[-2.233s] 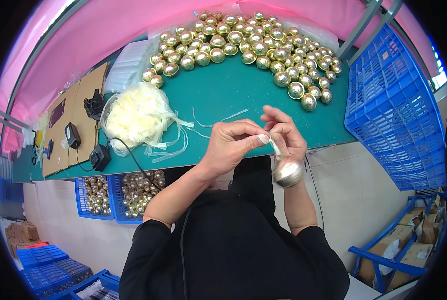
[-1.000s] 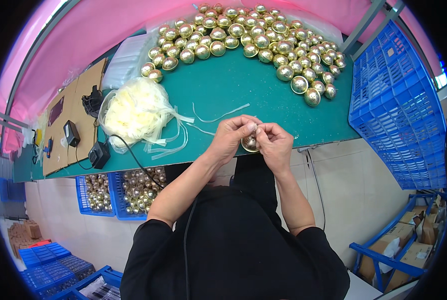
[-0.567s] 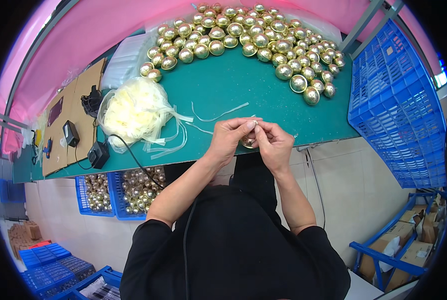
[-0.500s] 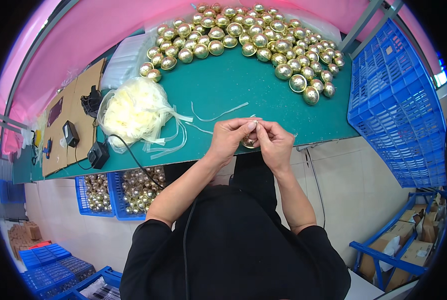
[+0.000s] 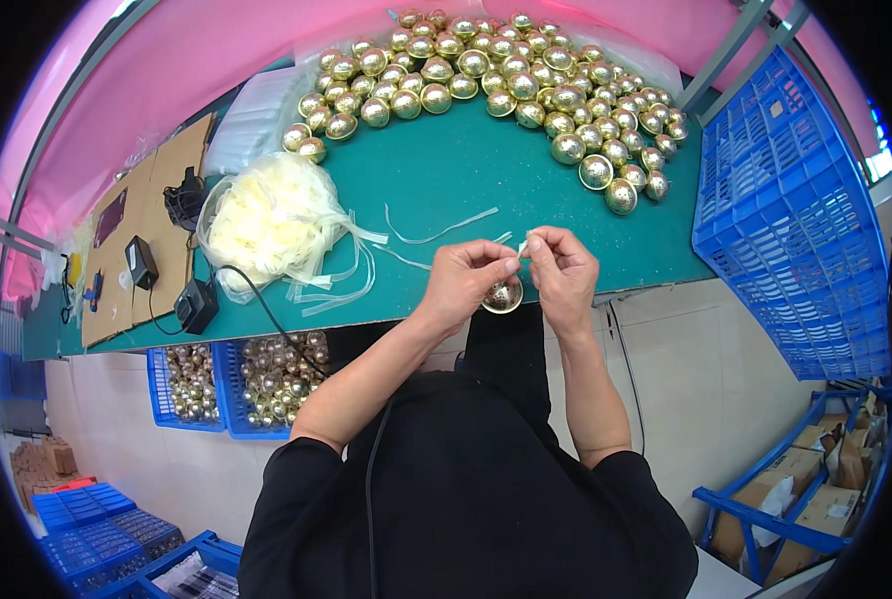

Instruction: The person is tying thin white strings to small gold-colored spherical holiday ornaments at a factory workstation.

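Gold ball point(image 5: 503, 296) mostly covered by left hand point(image 5: 463, 285) and right hand point(image 5: 564, 275); only its lower part shows. Whitish strip point(image 5: 522, 246) pinched at fingertips, too small to resolve. Floor crates of gold balls point(image 5: 266, 374) partly hidden under green table point(image 5: 446, 180) edge.

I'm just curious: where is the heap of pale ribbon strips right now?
In the head view, the ribbon heap lies on the green table, on the person's left, between the black power adapters and the left hand.

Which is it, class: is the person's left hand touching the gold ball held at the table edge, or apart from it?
Touching. The head view shows the left hand with its fingers wrapped against the gold ball, no gap between them.
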`<state>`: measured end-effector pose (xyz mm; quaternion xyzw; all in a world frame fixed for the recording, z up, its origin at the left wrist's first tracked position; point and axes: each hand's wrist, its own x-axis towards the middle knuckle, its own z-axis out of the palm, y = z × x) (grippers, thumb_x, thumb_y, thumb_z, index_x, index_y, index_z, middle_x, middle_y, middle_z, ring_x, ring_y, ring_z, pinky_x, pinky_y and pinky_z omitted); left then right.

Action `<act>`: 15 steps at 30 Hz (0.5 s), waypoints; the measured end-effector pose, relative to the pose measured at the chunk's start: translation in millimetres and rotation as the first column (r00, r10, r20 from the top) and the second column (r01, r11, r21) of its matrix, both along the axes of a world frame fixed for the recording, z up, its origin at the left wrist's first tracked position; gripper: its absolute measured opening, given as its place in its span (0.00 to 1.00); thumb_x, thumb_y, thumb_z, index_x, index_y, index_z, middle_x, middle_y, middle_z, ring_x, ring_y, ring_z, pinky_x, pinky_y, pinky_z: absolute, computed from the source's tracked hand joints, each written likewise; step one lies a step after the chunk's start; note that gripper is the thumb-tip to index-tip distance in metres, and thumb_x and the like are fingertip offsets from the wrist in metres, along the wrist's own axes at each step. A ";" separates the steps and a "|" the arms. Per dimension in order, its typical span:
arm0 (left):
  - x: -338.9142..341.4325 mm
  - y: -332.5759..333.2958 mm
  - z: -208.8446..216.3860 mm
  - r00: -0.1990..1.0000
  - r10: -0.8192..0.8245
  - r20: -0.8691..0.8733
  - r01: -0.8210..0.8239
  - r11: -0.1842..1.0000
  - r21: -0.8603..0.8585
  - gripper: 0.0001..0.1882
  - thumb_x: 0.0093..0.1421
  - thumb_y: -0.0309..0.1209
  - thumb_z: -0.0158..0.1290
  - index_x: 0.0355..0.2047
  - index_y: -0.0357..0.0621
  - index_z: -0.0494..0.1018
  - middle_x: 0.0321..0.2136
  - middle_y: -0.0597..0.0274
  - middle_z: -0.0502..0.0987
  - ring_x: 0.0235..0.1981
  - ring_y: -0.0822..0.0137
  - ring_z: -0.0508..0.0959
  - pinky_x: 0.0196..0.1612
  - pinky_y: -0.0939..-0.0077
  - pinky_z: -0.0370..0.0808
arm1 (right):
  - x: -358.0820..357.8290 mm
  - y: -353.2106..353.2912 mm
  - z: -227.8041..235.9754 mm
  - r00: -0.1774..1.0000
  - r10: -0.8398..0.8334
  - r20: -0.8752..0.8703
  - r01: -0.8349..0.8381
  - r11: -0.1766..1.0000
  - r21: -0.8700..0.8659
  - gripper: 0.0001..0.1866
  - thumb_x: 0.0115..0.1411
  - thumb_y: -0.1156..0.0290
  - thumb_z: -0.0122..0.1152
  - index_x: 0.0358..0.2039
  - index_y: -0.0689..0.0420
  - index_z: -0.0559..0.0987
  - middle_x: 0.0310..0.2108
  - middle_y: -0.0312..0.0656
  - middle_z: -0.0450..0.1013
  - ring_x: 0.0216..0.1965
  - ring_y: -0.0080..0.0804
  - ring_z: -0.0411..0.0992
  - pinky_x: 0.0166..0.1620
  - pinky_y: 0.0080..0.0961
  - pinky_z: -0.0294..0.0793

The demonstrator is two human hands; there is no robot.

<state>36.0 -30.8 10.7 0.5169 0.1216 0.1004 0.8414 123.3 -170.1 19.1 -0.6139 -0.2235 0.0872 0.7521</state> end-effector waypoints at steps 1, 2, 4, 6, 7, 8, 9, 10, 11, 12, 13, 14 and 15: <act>-0.9 0.4 0.4 1.000 -0.006 -0.008 0.007 1.000 0.008 0.07 0.66 0.26 0.62 0.41 0.35 0.82 0.34 0.59 0.85 0.33 0.73 0.82 0.41 0.78 0.79 | 1.0 -0.8 1.3 0.999 0.025 -0.042 -0.024 1.000 0.014 0.06 0.70 0.74 0.63 0.41 0.63 0.82 0.31 0.36 0.79 0.23 0.11 0.67 0.24 0.12 0.63; -1.8 1.0 0.6 1.000 -0.013 -0.016 0.013 1.000 0.016 0.07 0.67 0.26 0.62 0.41 0.35 0.82 0.34 0.59 0.85 0.33 0.73 0.82 0.41 0.78 0.79 | 1.5 -1.3 2.5 0.995 0.051 -0.083 -0.048 0.998 0.029 0.06 0.70 0.73 0.63 0.41 0.63 0.82 0.30 0.36 0.79 0.22 0.12 0.65 0.23 0.12 0.61; -3.3 3.2 -2.0 1.000 -0.016 -0.018 0.016 1.000 0.017 0.06 0.67 0.26 0.62 0.41 0.35 0.82 0.34 0.59 0.85 0.34 0.73 0.82 0.41 0.78 0.79 | 1.6 -0.4 4.9 0.993 0.068 -0.095 -0.064 0.997 0.038 0.06 0.70 0.73 0.63 0.41 0.63 0.81 0.30 0.35 0.79 0.22 0.11 0.65 0.23 0.12 0.61; -5.6 4.8 -1.9 1.000 -0.020 -0.020 0.020 1.000 0.018 0.06 0.67 0.26 0.62 0.41 0.35 0.82 0.34 0.59 0.85 0.34 0.73 0.82 0.41 0.78 0.79 | 2.1 -0.2 4.9 0.991 0.084 -0.107 -0.079 0.996 0.048 0.06 0.70 0.72 0.63 0.40 0.63 0.81 0.30 0.35 0.79 0.22 0.11 0.65 0.24 0.12 0.62; -7.6 5.1 0.0 1.000 -0.015 -0.016 0.015 1.000 0.014 0.06 0.67 0.26 0.62 0.40 0.35 0.81 0.34 0.59 0.85 0.34 0.74 0.82 0.41 0.78 0.79 | 2.6 -0.7 3.3 0.984 0.105 -0.142 -0.092 0.991 0.096 0.07 0.70 0.72 0.63 0.41 0.63 0.81 0.30 0.35 0.79 0.22 0.12 0.66 0.24 0.13 0.62; -9.6 5.5 2.1 1.000 -0.011 -0.012 0.011 1.000 0.010 0.06 0.67 0.26 0.62 0.40 0.36 0.81 0.34 0.59 0.85 0.34 0.74 0.82 0.40 0.78 0.79 | 2.7 -1.3 2.6 0.976 0.128 -0.176 -0.103 0.984 0.145 0.07 0.70 0.72 0.63 0.43 0.63 0.82 0.30 0.36 0.79 0.22 0.12 0.66 0.24 0.13 0.63; -12.2 7.2 2.8 1.000 -0.006 -0.012 0.006 1.000 0.010 0.06 0.67 0.26 0.62 0.40 0.36 0.81 0.34 0.59 0.85 0.34 0.74 0.82 0.40 0.78 0.79 | 1.4 -1.7 3.7 0.975 0.133 -0.177 -0.108 0.984 0.145 0.07 0.70 0.72 0.63 0.43 0.63 0.82 0.30 0.36 0.79 0.22 0.12 0.66 0.24 0.13 0.63; -14.8 9.0 3.7 1.000 0.004 -0.024 -0.004 1.000 0.019 0.06 0.67 0.26 0.62 0.40 0.36 0.81 0.34 0.59 0.85 0.34 0.74 0.82 0.40 0.78 0.79 | -1.1 -2.9 6.4 0.953 0.184 -0.239 -0.144 0.974 0.177 0.08 0.69 0.73 0.64 0.45 0.64 0.81 0.31 0.36 0.78 0.23 0.12 0.67 0.24 0.13 0.63; -17.1 10.6 4.7 0.999 0.014 -0.036 -0.013 0.999 0.029 0.06 0.67 0.26 0.61 0.40 0.36 0.81 0.33 0.60 0.84 0.33 0.74 0.82 0.39 0.78 0.79 | -3.4 -3.3 7.9 0.925 0.235 -0.300 -0.176 0.961 0.211 0.10 0.68 0.75 0.65 0.47 0.65 0.81 0.32 0.36 0.78 0.24 0.13 0.67 0.25 0.13 0.63; -18.9 11.2 7.1 0.999 0.014 -0.037 -0.013 0.999 0.029 0.06 0.67 0.26 0.61 0.40 0.36 0.81 0.33 0.60 0.84 0.33 0.74 0.82 0.39 0.78 0.79 | -7.1 -2.0 8.3 0.925 0.235 -0.300 -0.176 0.962 0.211 0.10 0.68 0.75 0.65 0.47 0.65 0.81 0.32 0.36 0.78 0.24 0.13 0.67 0.25 0.13 0.63; -20.7 11.7 9.7 0.999 0.011 -0.036 -0.010 0.999 0.035 0.05 0.67 0.26 0.61 0.39 0.36 0.81 0.32 0.61 0.84 0.31 0.76 0.81 0.36 0.80 0.78 | -12.2 1.4 8.6 0.956 0.220 -0.193 -0.200 0.973 0.116 0.11 0.67 0.74 0.66 0.48 0.64 0.81 0.32 0.34 0.77 0.25 0.12 0.67 0.25 0.13 0.63; -22.0 11.8 10.9 0.999 0.009 -0.035 -0.007 0.999 0.041 0.05 0.68 0.26 0.61 0.38 0.35 0.81 0.30 0.63 0.83 0.29 0.78 0.80 0.33 0.82 0.76 | -15.5 3.1 8.6 0.974 0.213 -0.082 -0.212 0.977 0.018 0.13 0.66 0.74 0.67 0.49 0.64 0.81 0.32 0.32 0.77 0.26 0.11 0.67 0.25 0.13 0.62; -23.5 11.8 10.9 0.999 0.011 -0.035 -0.010 0.999 0.041 0.05 0.68 0.26 0.61 0.38 0.35 0.81 0.30 0.63 0.83 0.29 0.78 0.80 0.33 0.82 0.76 | -16.3 3.7 5.1 0.967 0.228 -0.111 -0.231 0.973 -0.009 0.10 0.66 0.74 0.68 0.46 0.64 0.82 0.31 0.30 0.76 0.26 0.10 0.66 0.26 0.12 0.60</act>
